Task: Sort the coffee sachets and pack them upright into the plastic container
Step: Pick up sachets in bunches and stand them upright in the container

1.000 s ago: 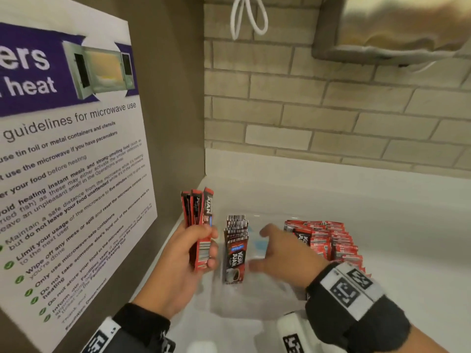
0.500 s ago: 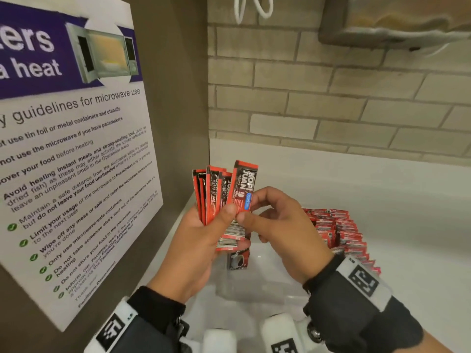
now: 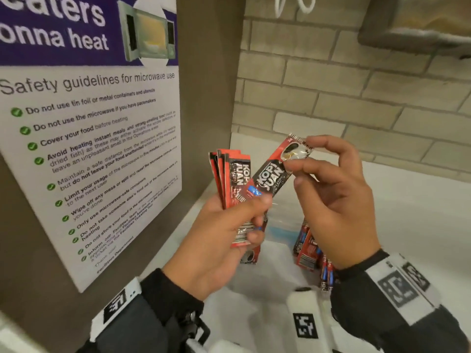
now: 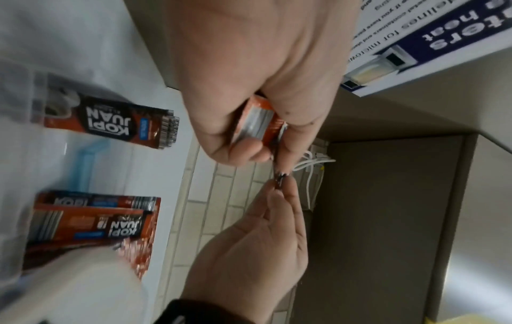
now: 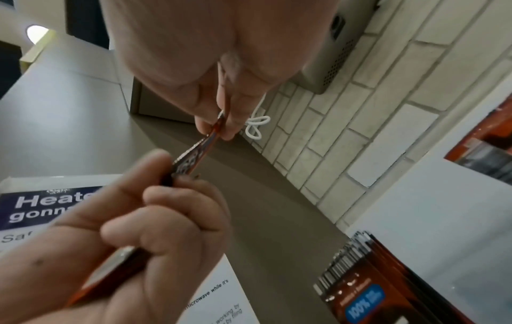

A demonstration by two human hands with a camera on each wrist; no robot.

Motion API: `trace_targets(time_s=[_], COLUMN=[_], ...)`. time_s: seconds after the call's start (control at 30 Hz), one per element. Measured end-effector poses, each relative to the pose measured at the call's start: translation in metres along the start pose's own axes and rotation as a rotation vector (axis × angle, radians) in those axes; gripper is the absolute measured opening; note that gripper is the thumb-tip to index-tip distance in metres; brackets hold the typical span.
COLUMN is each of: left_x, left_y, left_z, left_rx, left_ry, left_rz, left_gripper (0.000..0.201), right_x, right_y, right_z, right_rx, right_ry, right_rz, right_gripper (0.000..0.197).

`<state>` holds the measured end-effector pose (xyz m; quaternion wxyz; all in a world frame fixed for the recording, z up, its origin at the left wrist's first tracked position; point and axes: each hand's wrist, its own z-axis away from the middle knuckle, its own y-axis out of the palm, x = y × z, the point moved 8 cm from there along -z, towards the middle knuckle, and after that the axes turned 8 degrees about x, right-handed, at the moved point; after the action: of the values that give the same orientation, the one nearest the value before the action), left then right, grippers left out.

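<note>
Your left hand (image 3: pixel 216 240) is gripping a fanned bundle of sachets (image 3: pixel 230 179), fingers curled round its lower end. Your right hand (image 3: pixel 339 200) is pinching the top of one tilted sachet (image 3: pixel 272 174), thumb against forefinger. Below them, the clear plastic container (image 3: pixel 275 253) is sitting on the counter (image 3: pixel 420 212) by its left edge, apparently holding a few sachets upright.

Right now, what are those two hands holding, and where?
The left hand grips a bunch of coffee sachets near their lower ends. The right hand pinches the top end of one tilted sachet.
</note>
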<state>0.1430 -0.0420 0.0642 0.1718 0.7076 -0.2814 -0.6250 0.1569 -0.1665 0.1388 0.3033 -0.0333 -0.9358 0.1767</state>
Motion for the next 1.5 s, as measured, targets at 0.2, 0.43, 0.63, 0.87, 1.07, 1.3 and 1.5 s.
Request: trace_targets(time_s=[0.2, 0.43, 0.63, 0.87, 1.07, 1.3, 1.5], left_x=[-0.037, -0.045, -0.028, 0.013, 0.047, 0.057, 0.038], left_y=[-0.022, 0.007, -0.018, -0.067, -0.085, -0.094, -0.084], left_z=[-0.004, -0.008, -0.012, -0.017, -0.007, -0.005, -0.001], left_rx=[-0.132, 0.12, -0.013, -0.186, -0.204, -0.195, -0.171], left_ry=[0.152, 0.093, 0.075, -0.048, -0.145, -0.152, -0.093], left_rz=[-0.292, -0.885, -0.779, -0.549, -0.504, -0.494, -0.396], left_gripper=[0.03, 0.031, 0.018, 0.017, 0.026, 0.031, 0.032], right_x=[-0.023, -0.026, -0.067, -0.117, -0.127, -0.13, -0.118], right_y=[0.004, 0.018, 0.03, 0.062, 0.071, 0.074, 0.062], right_z=[0.016, 0.016, 0.043, 0.081, 0.085, 0.093, 0.087], right_rx=[0.113, 0.534, 0.47, 0.436, 0.492, 0.602, 0.692], right_ry=[0.246, 0.389, 0.644, 1.047, 1.044, 1.109, 1.091], right_rz=[0.071, 0.261, 0.185, -0.17, 0.001, 0.015, 0.154], right_gripper=[0.025, 0.016, 0.017, 0.027, 0.047, 0.064, 0.067])
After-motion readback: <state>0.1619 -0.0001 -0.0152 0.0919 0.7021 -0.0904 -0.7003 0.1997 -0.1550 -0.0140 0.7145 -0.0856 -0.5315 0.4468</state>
